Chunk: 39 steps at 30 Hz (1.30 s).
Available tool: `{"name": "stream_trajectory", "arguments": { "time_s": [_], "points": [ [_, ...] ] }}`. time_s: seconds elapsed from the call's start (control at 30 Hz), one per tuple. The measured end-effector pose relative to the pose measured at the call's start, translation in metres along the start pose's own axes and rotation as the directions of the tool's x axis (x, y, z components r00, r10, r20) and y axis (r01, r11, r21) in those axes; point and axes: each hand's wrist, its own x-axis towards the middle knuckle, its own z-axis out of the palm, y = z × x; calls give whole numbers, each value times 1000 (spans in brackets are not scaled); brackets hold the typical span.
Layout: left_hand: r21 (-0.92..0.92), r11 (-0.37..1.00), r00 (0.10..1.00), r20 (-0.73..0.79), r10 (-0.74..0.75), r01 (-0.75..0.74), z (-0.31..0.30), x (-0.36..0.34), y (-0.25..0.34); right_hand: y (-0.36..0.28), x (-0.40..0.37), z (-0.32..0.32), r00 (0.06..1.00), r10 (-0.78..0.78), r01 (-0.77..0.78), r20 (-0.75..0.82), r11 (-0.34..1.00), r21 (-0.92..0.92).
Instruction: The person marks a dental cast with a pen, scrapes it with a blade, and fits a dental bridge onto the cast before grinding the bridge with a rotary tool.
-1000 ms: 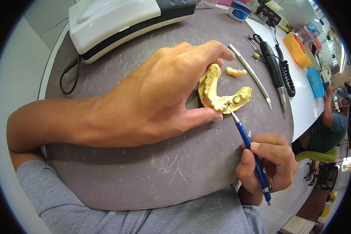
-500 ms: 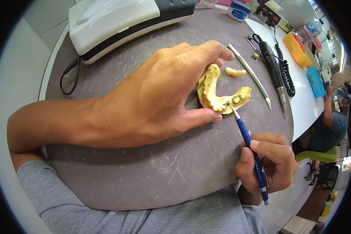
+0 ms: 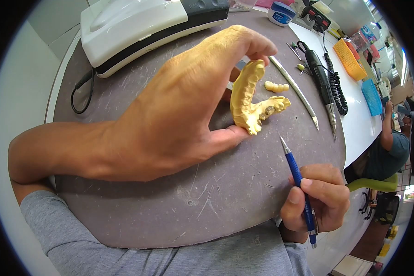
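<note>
My left hand point(image 3: 184, 106) grips a yellow dental cast point(image 3: 250, 99) between thumb and fingers, tilted up on its edge above the grey work mat point(image 3: 207, 198). A small metal-looking tooth stump shows on the cast's right arm. My right hand point(image 3: 317, 198) holds a blue mechanical pencil point(image 3: 297, 179) near the mat's right edge. The pencil's tip points up toward the cast but stays apart from it. A small yellow row of teeth point(image 3: 277, 86) lies loose on the mat just right of the cast.
A white and black machine point(image 3: 142, 23) with a black cable sits at the mat's far side. A thin metal tool point(image 3: 294, 87), a black handpiece point(image 3: 322, 73) with coiled cord, an orange basket point(image 3: 349, 57) and a blue jar point(image 3: 280, 11) lie to the right. Another person point(image 3: 391, 147) sits at far right.
My left hand has lifted and tilted the cast up off the mat. My right hand pulled the pencil back down and away from the cast, which its tip touched before.
</note>
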Motion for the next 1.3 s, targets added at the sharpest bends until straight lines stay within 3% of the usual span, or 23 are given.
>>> {"name": "stream_trajectory", "arguments": {
  "time_s": [0.2,0.33,0.4,0.57,0.63,0.87,0.93,1.03,1.3],
  "points": [
    [228,942,969,74,236,-246,-3,1,5,-2,-1,3,1000,13,-13,-12,1000,-11],
    [236,925,954,66,292,-299,2,1,3,-7,5,2,995,36,-37,96,999,9],
    [267,874,913,57,405,-405,6,2,-4,-6,5,3,995,48,-49,93,999,3],
    [280,859,900,51,433,-429,7,3,-4,-9,8,3,992,89,-88,90,996,-15],
    [282,856,898,53,436,-433,7,3,-4,-9,12,1,986,63,-58,155,998,-33],
    [286,854,897,50,440,-435,8,3,-4,-7,11,2,988,62,-63,142,998,0],
    [286,855,898,51,436,-432,8,2,-5,-8,8,4,991,113,-112,72,994,-14],
    [291,853,898,59,436,-433,8,2,-5,-5,11,2,990,50,-50,134,999,-6],
    [300,855,902,45,430,-423,10,2,-5,-6,9,3,992,63,-62,112,998,-20]
  ]
}}
